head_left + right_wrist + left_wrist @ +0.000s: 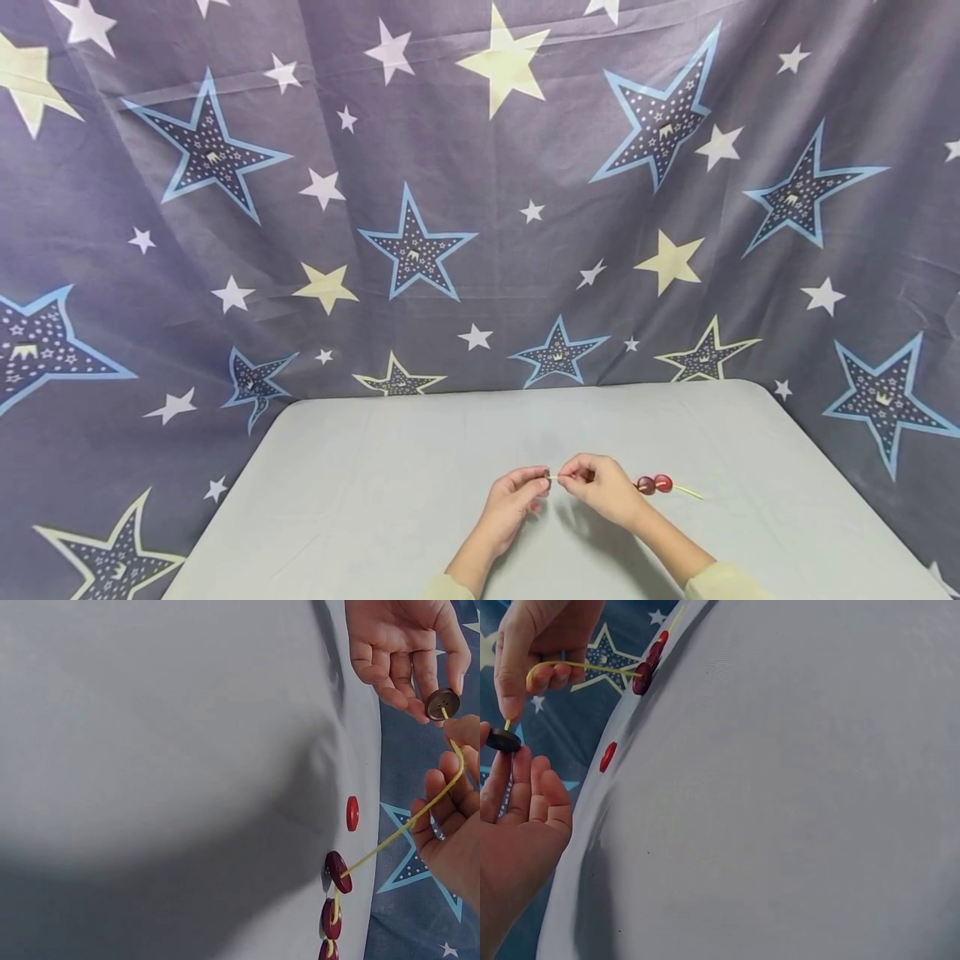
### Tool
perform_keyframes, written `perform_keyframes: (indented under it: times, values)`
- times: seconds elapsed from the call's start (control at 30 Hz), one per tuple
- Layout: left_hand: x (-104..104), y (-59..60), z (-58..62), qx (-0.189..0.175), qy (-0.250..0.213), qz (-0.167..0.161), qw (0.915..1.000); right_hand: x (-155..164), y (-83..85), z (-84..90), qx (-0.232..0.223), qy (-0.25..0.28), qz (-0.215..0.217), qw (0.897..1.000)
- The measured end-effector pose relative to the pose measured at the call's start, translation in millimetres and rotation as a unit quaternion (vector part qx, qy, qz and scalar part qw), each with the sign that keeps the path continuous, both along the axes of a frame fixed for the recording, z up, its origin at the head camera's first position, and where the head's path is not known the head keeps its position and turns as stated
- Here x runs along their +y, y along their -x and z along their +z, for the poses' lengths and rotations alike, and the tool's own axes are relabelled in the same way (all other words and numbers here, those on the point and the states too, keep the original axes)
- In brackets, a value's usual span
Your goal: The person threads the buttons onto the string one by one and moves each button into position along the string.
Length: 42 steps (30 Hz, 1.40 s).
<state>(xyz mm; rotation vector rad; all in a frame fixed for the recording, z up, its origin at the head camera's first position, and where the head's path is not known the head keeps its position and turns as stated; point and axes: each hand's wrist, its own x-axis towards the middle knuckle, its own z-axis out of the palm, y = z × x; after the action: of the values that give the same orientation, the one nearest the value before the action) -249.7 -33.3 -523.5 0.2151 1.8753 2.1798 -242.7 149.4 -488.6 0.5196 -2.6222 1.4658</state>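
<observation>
My left hand (540, 482) pinches a dark brown button (442, 703) between thumb and fingers, just above the grey table (360, 508). Right beside it, my right hand (566, 478) pinches the tip of a yellow cord (397, 832), and that tip pokes into a hole of the button. The cord trails away to the right, with several dark red buttons (654, 484) strung on it and lying on the table. In the left wrist view the dark button (502, 740) sits at my left fingertips, under the right hand (514, 705) holding the cord (585, 667).
One loose red button (352, 813) lies on the cloth near the strung ones, also seen as the loose red button (608, 756) in the left wrist view. A star-printed blue curtain (420, 208) hangs behind and around the table.
</observation>
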Motion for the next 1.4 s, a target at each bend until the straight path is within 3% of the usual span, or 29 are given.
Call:
perform_keyframes:
  times: [0.7,1.13,1.4]
  values:
    - [4.4,0.3,0.9,0.016,0.018,0.008,0.9997,-1.0,-0.6,-0.7,-0.004,0.001,0.006,1.0]
    - [2.4,-0.9,0.7,0.025,0.032,0.015,0.9991,-3.7,-1.8,-1.0,-0.014,0.029,0.033,0.999]
    - [0.8,0.0,-2.2,0.046,0.035,0.026,0.998,-2.2,0.2,-0.9,-0.078,0.075,0.052,0.993]
